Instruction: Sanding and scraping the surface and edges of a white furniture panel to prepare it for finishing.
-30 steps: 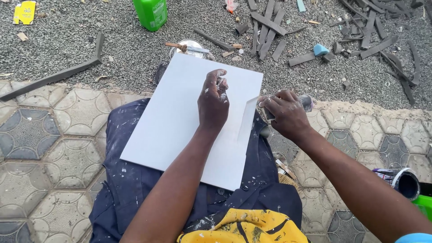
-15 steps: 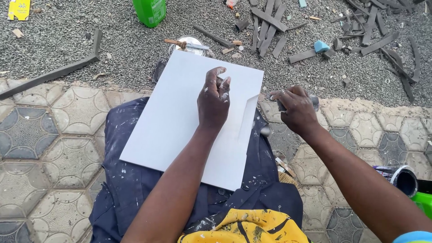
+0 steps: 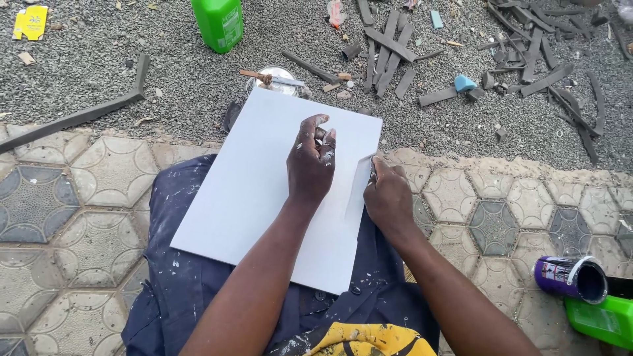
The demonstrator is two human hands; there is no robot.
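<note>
Outdoor daylight is falling evenly. Hexagonal paving blocks (image 3: 59, 191) are covering the near ground, meeting grey gravel (image 3: 165, 72) beyond. Dark strips (image 3: 389, 53) are lying scattered on the gravel. A green jug (image 3: 219, 23) is standing upright there.

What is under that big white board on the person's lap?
The white board rests on dark blue paint-spattered cloth. At its far edge a round tin peeks out. Anything else beneath is covered.
</note>
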